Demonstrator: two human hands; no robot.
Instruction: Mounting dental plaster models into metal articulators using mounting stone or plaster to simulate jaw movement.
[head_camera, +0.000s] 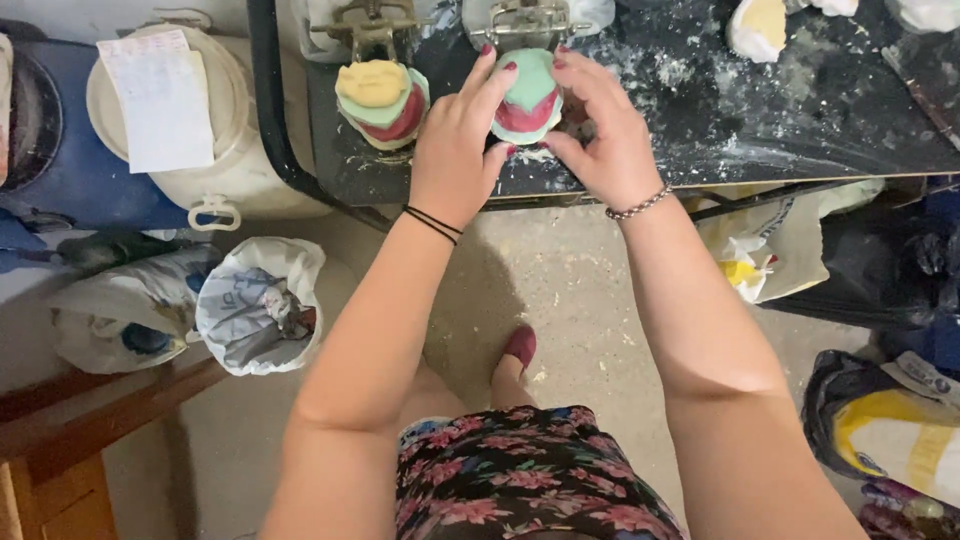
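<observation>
We find the left hand (455, 150) and right hand (605, 140) cupping a green-and-red layered mould (527, 97), fingers curled round its sides, at the front edge of the black worktable (800, 120). A second, yellow-topped mould (382, 100) stands just beside.

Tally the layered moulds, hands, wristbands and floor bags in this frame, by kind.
Layered moulds: 2 (one held, one beside it)
Hands: 2 (left hand, right hand)
Wristbands: 2 (black bands, bead bracelet)
White floor bags at left: 2 ()
Total: 8
</observation>
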